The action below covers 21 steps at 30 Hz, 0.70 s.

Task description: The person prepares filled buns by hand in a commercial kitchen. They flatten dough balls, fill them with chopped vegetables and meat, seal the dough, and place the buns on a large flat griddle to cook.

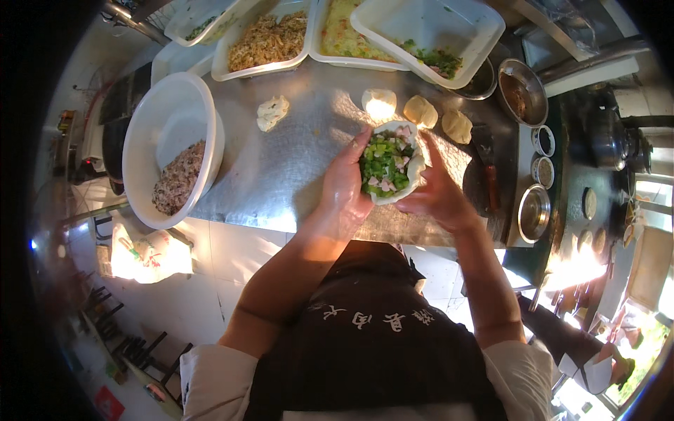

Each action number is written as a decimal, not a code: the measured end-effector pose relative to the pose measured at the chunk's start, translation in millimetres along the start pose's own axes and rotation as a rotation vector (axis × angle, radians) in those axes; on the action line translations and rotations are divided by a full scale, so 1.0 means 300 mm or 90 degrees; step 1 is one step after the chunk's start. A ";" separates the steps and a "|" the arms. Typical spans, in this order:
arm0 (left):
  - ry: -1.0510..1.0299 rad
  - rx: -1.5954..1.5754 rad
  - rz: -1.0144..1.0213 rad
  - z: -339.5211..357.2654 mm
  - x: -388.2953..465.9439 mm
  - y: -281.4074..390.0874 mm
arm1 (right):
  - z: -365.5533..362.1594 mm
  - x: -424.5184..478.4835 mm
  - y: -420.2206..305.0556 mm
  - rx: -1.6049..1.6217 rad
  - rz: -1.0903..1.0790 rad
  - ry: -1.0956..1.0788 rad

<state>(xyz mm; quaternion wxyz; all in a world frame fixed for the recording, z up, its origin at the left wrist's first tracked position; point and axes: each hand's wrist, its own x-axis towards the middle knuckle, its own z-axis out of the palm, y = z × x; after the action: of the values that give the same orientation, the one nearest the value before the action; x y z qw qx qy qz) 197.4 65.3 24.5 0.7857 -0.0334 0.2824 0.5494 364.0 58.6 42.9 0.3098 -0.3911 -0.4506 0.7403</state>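
Observation:
Both hands cup a round dough wrapper (416,173) heaped with a filling of chopped green pepper and pink meat cubes (387,160). My left hand (345,176) supports it from the left, thumb along the rim. On the right, my right hand (437,184) has its fingers around the raised dough edge. The wrapper's top is open and the filling shows. Just beyond lie three dough balls: one in bright sun (379,103), a second (420,111) and a third (457,126). A flattened dough piece (273,112) sits farther left on the steel tabletop (253,173).
At left stands a white tub (210,158) with minced filling (181,176). Plastic bins (258,71) of fillings line the back. Right are a wooden-handled tool (492,187), metal bowls (534,213) and small seasoning bowls (543,141). Beyond is a griddle with flatbreads (590,203); another person (568,331) is lower right.

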 end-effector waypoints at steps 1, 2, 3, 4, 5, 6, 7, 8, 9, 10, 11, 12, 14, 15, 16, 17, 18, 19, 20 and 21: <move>0.007 0.003 -0.013 0.003 0.006 -0.016 | -0.012 0.037 0.086 -0.120 -0.115 0.018; 0.004 0.014 -0.047 -0.001 0.012 -0.030 | -0.023 0.078 0.173 -0.242 -0.226 0.054; 0.030 0.056 -0.011 -0.019 0.020 -0.047 | -0.008 0.093 0.206 -0.034 -0.120 0.067; 0.055 0.098 0.025 -0.043 0.033 -0.072 | -0.009 0.099 0.225 -0.062 -0.150 0.076; 0.079 0.142 0.060 -0.064 0.042 -0.091 | -0.012 0.097 0.243 -0.089 -0.180 0.087; 0.075 0.115 0.042 -0.062 0.039 -0.095 | -0.017 0.085 0.254 -0.134 -0.182 0.108; 0.077 0.134 0.054 -0.058 0.035 -0.101 | -0.027 0.067 0.267 -0.178 -0.185 0.129; 0.077 0.153 0.065 -0.052 0.029 -0.108 | -0.032 0.049 0.278 -0.222 -0.186 0.151; 0.074 0.170 0.078 -0.038 0.022 -0.115 | -0.025 0.032 0.262 -0.214 -0.192 0.168; 0.072 0.191 0.077 -0.029 0.017 -0.123 | -0.017 0.013 0.244 -0.205 -0.198 0.184; 0.071 0.211 0.077 -0.022 0.012 -0.132 | -0.011 -0.003 0.221 -0.196 -0.205 0.200; 0.066 0.232 0.082 -0.008 0.011 -0.137 | -0.016 -0.006 0.195 -0.170 -0.190 0.186; 0.022 0.225 0.085 0.014 0.018 -0.156 | -0.041 -0.034 0.149 -0.295 -0.244 0.179; 0.002 0.222 0.088 0.031 0.017 -0.164 | -0.054 -0.048 0.126 -0.355 -0.270 0.174; 0.010 0.234 0.101 0.054 0.015 -0.179 | -0.061 -0.070 0.097 -0.345 -0.214 0.186; 0.018 0.245 0.115 0.083 0.011 -0.200 | -0.081 -0.080 0.091 -0.313 -0.214 0.184; 0.027 0.258 0.128 0.108 0.010 -0.219 | -0.104 -0.087 0.093 -0.279 -0.215 0.183; 0.019 0.237 0.114 0.120 0.019 -0.238 | -0.126 -0.096 0.088 -0.245 -0.215 0.181; 0.010 0.216 0.100 0.128 0.032 -0.258 | -0.147 -0.107 0.078 -0.171 -0.202 0.161; 0.004 0.195 0.087 0.137 0.042 -0.280 | -0.171 -0.124 0.069 -0.226 -0.232 0.162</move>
<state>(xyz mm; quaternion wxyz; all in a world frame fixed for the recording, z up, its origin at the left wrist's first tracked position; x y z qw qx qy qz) 291.3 57.8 31.3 0.7416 0.1041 0.3671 0.5518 424.6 42.0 20.4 0.4184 -0.4419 -0.5933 0.5269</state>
